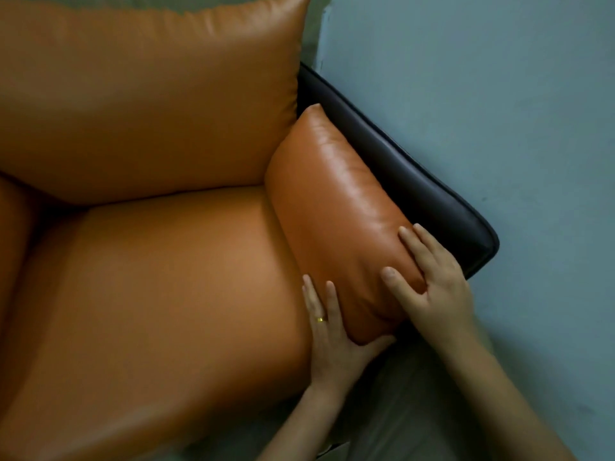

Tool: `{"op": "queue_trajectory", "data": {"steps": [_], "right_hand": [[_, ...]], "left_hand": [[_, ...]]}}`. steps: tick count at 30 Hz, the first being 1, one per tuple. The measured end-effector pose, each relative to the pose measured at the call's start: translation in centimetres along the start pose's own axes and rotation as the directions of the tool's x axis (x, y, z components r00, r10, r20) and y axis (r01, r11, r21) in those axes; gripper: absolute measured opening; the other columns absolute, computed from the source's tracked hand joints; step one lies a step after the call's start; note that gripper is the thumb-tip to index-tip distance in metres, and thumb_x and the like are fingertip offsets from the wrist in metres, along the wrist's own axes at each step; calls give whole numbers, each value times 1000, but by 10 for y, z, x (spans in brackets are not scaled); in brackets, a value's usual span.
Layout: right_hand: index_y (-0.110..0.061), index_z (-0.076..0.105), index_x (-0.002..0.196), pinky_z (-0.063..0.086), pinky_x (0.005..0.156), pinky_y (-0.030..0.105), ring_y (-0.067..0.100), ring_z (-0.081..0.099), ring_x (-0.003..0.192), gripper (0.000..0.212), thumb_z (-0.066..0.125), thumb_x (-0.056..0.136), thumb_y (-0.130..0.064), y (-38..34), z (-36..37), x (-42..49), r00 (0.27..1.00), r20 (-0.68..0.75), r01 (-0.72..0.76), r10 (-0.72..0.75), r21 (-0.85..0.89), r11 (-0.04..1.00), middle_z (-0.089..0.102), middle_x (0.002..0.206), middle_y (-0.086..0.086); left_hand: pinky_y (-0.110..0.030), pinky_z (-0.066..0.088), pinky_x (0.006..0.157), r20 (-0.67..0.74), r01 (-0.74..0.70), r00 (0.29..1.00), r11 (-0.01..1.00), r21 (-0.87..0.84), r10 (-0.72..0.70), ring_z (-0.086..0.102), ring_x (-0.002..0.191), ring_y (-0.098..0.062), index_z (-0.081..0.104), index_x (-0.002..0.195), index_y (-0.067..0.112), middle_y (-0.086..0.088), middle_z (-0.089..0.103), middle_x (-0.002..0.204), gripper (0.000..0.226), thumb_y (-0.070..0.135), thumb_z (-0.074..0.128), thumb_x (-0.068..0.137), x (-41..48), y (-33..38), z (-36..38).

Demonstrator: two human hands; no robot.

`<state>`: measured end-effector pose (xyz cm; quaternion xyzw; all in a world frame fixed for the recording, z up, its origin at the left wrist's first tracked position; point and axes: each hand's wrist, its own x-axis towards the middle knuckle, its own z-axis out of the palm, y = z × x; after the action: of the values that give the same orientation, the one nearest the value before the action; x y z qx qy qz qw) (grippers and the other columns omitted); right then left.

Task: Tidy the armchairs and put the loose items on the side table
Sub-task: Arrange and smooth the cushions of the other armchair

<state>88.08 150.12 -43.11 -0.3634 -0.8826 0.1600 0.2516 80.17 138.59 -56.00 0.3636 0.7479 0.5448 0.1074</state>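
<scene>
Top-down head view of an orange leather armchair (213, 377), which stands with its right side close to a blue-grey wall (499, 94). A dark outer shell (416, 181) wraps that right side and acts as the holder for the cushions. Inside it:
- The big back cushion (149, 94) is at the top.
- The seat cushion (166, 294) is below it, and the two touch along a crease.
- The right side cushion (339, 201) stands on edge between the seat cushion and the shell. It leans against the shell, and its far corner touches the back cushion.
- A sliver of another orange side cushion (13, 234) shows at the left edge of the view.

Both hands are on the near end of the right side cushion.
- Left hand (332, 337): the fingers lie fairly straight and close together, pushed into the gap between the seat cushion and the side cushion. The thumb hooks under the cushion's front corner, so the corner sits gripped between thumb and fingers. One finger wears a gold ring (320, 319).
- Right hand (436, 287): it clamps the cushion from the outer side. The thumb presses into the top face and dents the leather. The fingers run along the outer edge, by the seam with the dark shell. How far they reach down into that gap cannot be told.

Both forearms come in from the bottom right. A strip of grey floor (399, 410) shows below the cushion end, between the arms. Nothing loose is lying on the seat cushion in this view.
</scene>
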Motion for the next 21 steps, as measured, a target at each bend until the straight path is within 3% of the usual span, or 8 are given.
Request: {"op": "queue_trajectory", "data": {"steps": [6,9,13,18,21], "right_hand": [[-39,48,144,36,111,49,18,39,139,66,50,84,-66,-2,23,0,978,-210,26,-8,83,996,43,154,-9],[-34,51,144,36,110,50,20,41,138,63,50,86,-62,-5,33,5,962,-273,28,-8,70,997,46,153,-6],[-30,54,141,36,107,49,24,45,135,60,51,89,-59,-8,51,31,944,-330,30,-20,25,999,51,149,-1],[-29,55,140,37,103,50,28,49,127,59,50,89,-59,-9,66,59,955,-294,15,-36,-75,997,55,139,5],[-32,54,141,36,103,48,27,49,128,60,49,89,-62,-14,56,57,971,-238,2,-16,-60,998,54,140,2]], "left_hand": [[-67,24,115,-67,-90,993,993,81,96,-5,153,-38,-12,155,26,-13,-21,164,129,74,71,70,8,-9,8],[-58,24,115,-50,-128,989,981,143,136,-2,153,-40,-19,155,28,-14,-20,164,125,76,63,74,15,-14,7],[-51,38,111,-12,-113,993,961,251,120,2,152,-42,-21,155,23,-19,-20,163,119,78,52,78,39,-17,5],[-45,8,117,11,-86,996,951,298,87,-8,152,-39,-20,156,19,-19,-25,161,115,69,53,82,61,-18,5],[-41,10,117,107,-92,992,950,299,62,-14,152,-35,-26,153,25,-12,-33,160,117,72,53,80,58,-15,-7]]}}
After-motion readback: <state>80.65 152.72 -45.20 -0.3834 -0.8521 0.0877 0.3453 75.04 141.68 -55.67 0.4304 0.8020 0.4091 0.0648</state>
